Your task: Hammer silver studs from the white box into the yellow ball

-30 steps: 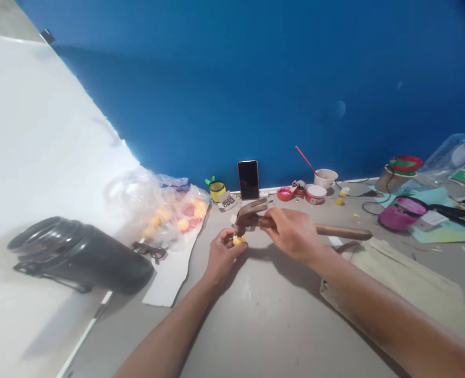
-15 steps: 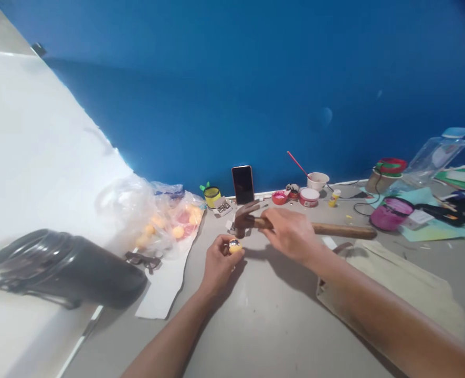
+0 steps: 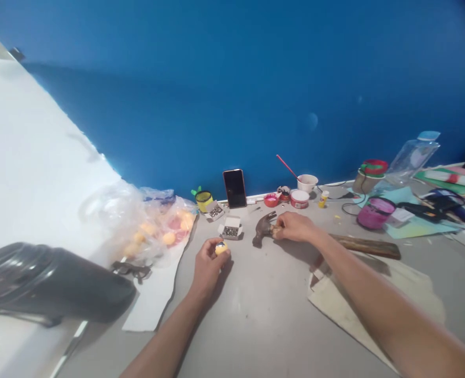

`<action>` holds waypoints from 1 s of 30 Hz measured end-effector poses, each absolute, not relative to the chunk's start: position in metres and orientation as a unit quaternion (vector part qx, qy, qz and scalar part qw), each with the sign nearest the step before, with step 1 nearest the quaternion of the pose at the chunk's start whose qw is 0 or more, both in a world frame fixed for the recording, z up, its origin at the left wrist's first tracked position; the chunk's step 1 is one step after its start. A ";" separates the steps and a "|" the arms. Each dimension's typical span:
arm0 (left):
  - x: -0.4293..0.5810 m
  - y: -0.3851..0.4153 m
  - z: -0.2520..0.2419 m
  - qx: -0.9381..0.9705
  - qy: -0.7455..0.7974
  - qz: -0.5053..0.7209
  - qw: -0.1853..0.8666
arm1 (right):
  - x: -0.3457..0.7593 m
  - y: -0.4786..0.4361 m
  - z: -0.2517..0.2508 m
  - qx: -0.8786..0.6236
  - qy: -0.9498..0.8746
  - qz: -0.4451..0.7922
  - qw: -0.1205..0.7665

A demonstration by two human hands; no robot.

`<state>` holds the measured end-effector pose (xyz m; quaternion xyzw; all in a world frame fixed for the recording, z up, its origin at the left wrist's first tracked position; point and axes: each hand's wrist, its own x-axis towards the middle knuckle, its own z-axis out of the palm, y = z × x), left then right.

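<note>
My left hand (image 3: 209,263) is closed around a small yellow ball (image 3: 221,248), which has a dark, shiny patch on its upper side. To its right, my right hand (image 3: 293,228) grips a claw hammer (image 3: 264,230) by the wooden handle just behind the metal head. The hammer lies low over the table, its handle passing behind my forearm and coming out on the right. Beyond the left hand stands an open small box (image 3: 231,230) of shiny metal pieces. A similar box (image 3: 215,211) sits farther back.
A phone (image 3: 234,188) leans against the blue wall. Plastic bags with orange balls (image 3: 168,239) and a dark bottle (image 3: 59,283) occupy the left. Paint pots (image 3: 299,199) line the back. A beige cloth (image 3: 409,294) lies under my right forearm, with a purple container (image 3: 375,212) beyond.
My right hand has lowered the hammer and moved it away from the ball, uncovering the nearer box. The left hand still holds the ball. The view has shifted slightly to the right.
</note>
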<state>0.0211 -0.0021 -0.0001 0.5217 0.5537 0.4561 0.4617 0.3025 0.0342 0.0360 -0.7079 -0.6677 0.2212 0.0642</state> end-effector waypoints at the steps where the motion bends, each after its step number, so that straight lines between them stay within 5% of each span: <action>1: 0.021 -0.002 0.000 0.524 0.555 0.454 0.460 | 0.301 0.034 0.036 -0.706 -0.670 0.223 0.064; 14: 0.020 0.003 -0.009 0.528 0.545 0.460 0.460 | 0.291 0.031 0.031 -0.703 -0.699 0.131 0.027; 21: 0.021 0.001 -0.009 0.528 0.539 0.461 0.466 | 0.225 0.056 0.061 -0.545 -0.835 0.036 0.066; 30: 0.019 0.003 -0.009 0.539 0.533 0.464 0.458 | 0.161 0.086 0.051 -0.428 -0.903 -0.008 -0.043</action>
